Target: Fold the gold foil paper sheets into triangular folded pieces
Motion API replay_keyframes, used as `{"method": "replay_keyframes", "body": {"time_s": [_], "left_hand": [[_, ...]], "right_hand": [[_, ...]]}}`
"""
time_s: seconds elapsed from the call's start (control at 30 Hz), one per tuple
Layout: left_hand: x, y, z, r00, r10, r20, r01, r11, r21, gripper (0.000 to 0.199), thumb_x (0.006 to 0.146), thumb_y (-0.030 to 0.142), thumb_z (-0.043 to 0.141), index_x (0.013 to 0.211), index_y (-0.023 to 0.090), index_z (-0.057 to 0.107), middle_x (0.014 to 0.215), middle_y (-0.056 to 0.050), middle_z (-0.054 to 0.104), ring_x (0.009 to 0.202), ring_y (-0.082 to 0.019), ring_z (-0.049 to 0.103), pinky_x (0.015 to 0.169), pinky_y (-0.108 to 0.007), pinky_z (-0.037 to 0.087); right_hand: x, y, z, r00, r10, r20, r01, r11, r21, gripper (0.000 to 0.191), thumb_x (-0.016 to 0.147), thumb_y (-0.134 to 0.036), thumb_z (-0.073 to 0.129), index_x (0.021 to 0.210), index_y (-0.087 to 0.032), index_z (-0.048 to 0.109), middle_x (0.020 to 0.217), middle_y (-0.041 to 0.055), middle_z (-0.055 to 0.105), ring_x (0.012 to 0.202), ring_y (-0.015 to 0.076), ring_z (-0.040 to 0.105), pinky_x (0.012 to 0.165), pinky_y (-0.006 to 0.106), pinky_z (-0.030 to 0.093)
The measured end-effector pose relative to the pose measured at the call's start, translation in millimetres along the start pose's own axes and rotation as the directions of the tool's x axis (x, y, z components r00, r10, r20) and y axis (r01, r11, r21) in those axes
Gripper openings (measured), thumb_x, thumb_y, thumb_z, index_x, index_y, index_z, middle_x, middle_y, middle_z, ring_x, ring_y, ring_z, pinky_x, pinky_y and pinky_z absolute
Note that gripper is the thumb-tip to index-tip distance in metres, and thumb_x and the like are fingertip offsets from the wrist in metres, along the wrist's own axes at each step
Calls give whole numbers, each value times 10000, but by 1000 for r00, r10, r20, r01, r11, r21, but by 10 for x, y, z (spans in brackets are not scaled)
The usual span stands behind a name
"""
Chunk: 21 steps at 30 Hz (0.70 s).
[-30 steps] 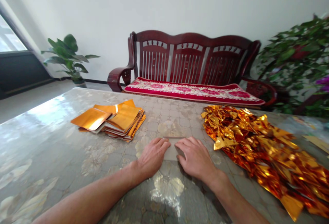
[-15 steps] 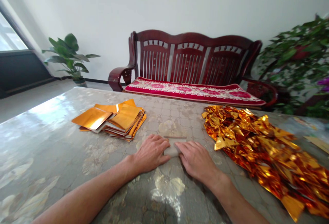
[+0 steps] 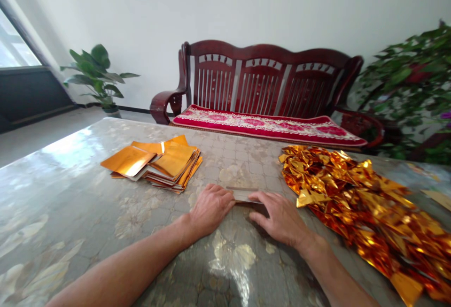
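Observation:
A small sheet of foil paper, pale side up and partly folded, lies on the table between my hands. At its left end, my left hand has its fingers closed on the paper, with the thumb mostly hidden. Over the right end, my right hand rests its fingertips on the sheet, while its thumb stands apart from the index finger. To the left is a loose stack of gold foil paper sheets. On the right lies a large heap of folded gold foil pieces.
The table has a glossy, flower-patterned cover. Behind it stands a dark red wooden bench with a red patterned cushion. Potted plants flank it. Clear plastic lies past the heap at the right.
The paper's near edge has been turned up, so a narrower strip shows. My right thumb has moved away from the fingers. The view has shifted slightly.

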State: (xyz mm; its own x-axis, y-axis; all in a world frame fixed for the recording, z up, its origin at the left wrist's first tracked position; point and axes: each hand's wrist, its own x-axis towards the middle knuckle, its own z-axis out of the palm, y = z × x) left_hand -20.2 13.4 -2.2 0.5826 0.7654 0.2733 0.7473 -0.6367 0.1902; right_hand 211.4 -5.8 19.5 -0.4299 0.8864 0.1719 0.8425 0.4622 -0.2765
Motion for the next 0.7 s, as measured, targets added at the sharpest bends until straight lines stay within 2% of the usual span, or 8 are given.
{"method": "replay_keyframes", "body": {"time_s": [0.03,0.13,0.27,0.37,0.53,0.7], "left_hand": [[5,-2,8,1000,-29,-6,29,999,-21,288,1023,315,425,958,209,685,962,-45,736,970,-207,646,894,-352,428],[31,1,10,995,-102,1,102,992,-75,269,1007,314,460,981,222,711,949,-39,745,955,-204,652,888,-343,426],[83,8,-11,981,-196,16,196,976,-91,211,959,306,534,941,236,732,910,-29,749,921,-211,655,848,-337,419],[120,1,-15,963,-268,13,268,958,-106,158,910,317,598,881,236,730,884,-20,747,903,-215,657,834,-333,411],[151,4,-6,943,-332,0,330,939,-95,132,880,328,620,845,228,699,864,-17,738,883,-215,651,811,-328,396],[156,21,-8,941,-337,9,337,939,-66,143,893,299,587,800,217,658,866,-25,721,872,-204,640,789,-319,384]], "right_hand": [[8,31,7,1000,28,0,-28,999,32,215,949,-377,525,1082,-253,639,1026,22,721,967,206,649,844,316,423],[44,92,83,992,117,-37,-114,991,70,328,1026,-355,339,966,-249,643,919,17,713,890,184,659,762,285,416],[102,82,207,972,195,-134,-192,981,35,255,988,-356,447,913,-258,670,846,5,705,820,180,653,699,271,393],[143,55,247,961,196,-194,-202,979,-14,217,960,-319,500,884,-260,695,847,5,712,839,177,642,706,271,386],[174,65,261,963,188,-192,-204,976,-71,188,923,-304,566,837,-267,730,856,12,702,894,184,617,742,278,383],[177,110,274,950,250,-186,-256,967,-8,154,901,-335,609,822,-285,732,854,-11,708,871,179,619,735,285,380]]}}
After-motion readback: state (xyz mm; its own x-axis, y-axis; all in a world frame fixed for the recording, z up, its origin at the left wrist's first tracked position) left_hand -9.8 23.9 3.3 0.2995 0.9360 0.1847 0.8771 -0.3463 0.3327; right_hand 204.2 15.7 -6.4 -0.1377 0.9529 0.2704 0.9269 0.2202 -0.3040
